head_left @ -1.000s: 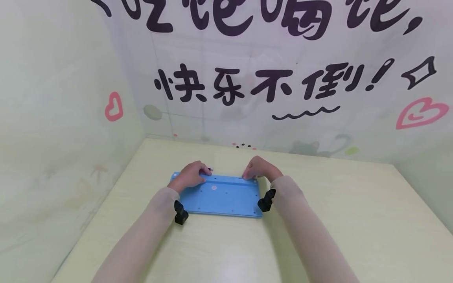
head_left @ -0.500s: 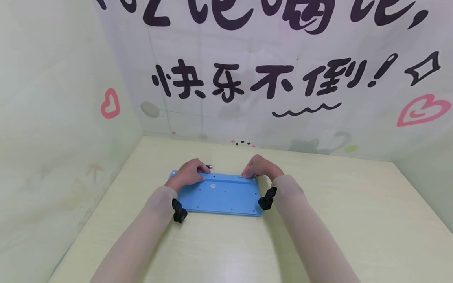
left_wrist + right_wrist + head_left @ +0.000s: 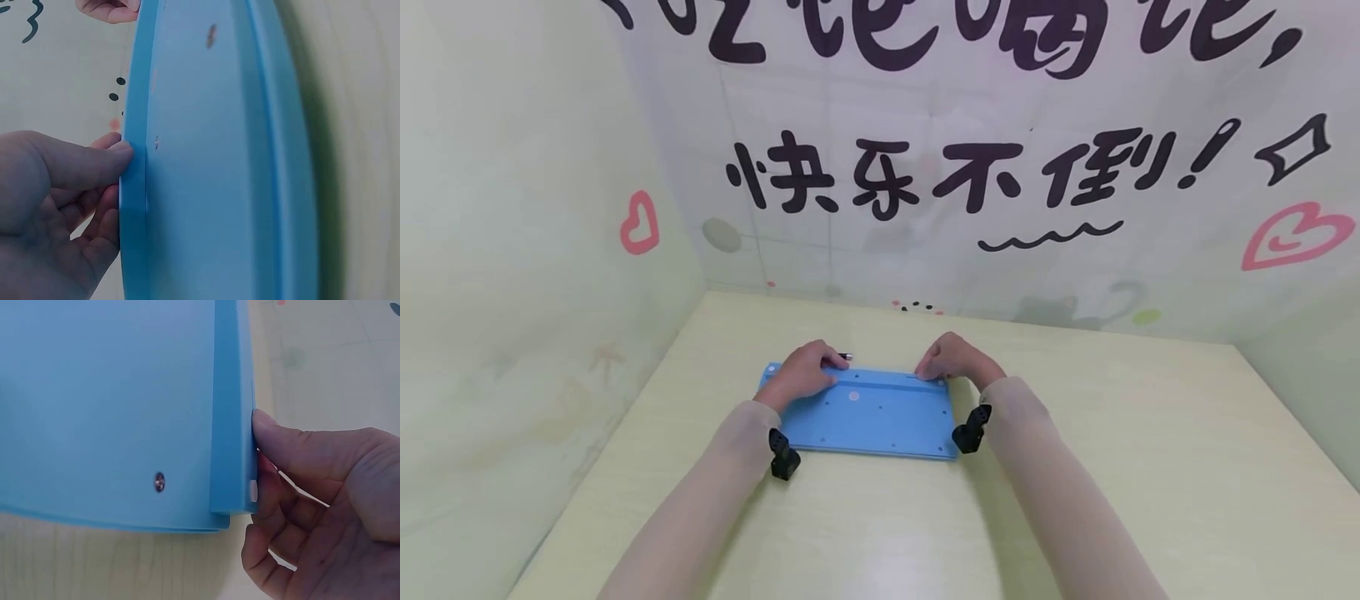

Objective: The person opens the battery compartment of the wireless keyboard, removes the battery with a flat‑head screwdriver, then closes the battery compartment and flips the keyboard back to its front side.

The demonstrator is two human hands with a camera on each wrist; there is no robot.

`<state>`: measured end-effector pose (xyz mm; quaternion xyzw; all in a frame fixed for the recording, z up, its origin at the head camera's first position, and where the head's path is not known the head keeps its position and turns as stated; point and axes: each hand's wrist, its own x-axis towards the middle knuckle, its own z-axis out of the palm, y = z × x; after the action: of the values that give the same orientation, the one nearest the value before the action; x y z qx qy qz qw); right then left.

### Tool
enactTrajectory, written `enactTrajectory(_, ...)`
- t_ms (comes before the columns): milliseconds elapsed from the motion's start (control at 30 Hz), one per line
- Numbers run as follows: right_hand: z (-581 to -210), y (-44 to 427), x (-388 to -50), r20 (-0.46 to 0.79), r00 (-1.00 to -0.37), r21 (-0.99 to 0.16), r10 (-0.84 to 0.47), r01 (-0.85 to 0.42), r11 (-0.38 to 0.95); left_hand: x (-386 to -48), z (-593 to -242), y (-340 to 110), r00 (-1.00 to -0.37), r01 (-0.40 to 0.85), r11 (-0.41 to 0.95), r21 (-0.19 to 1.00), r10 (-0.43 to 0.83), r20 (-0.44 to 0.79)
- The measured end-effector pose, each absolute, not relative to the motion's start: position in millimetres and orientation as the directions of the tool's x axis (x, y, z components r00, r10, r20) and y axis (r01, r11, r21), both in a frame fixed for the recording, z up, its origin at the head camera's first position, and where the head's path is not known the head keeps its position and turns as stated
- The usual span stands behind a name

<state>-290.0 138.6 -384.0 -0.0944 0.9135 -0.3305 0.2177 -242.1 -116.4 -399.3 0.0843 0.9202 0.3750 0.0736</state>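
Note:
A light-blue keyboard lies underside up, with small screws and a raised ridge along its far edge; its keys are hidden. My left hand grips that far edge at its left part. In the left wrist view the thumb lies on the ridge, fingers curled behind it. At the far right corner my right hand pinches the ridge. Its thumb tip presses the ridge's outer side in the right wrist view, near a small white foot, with the fingers curled at the edge.
Just beyond my left fingers lies a small dark and silver piece, mostly hidden and too small to identify. The pale wooden table meets a printed wall sheet at the back and another sheet at the left.
The camera view shifts slightly. Both hands keep their places on the keyboard's far edge, and the keyboard stays where it was.

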Motion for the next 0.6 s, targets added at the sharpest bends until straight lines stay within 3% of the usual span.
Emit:
enactTrajectory(200, -387.9, 142.4, -288.0, -0.275, -0.907, -0.635, -0.319, -0.078, 0.769, -240.1, -402.3, -109.5, -0.985, 0.065, 0.703, 0.708, 0.161, -0.069)
enactTrajectory(600, -393.4, 145.6, -280.7, -0.211, -0.919, -0.678, -0.333, -0.107, 0.727, -232.9, -405.9, -113.4, -0.982, 0.144, 0.713, 0.686, 0.191, 0.008)
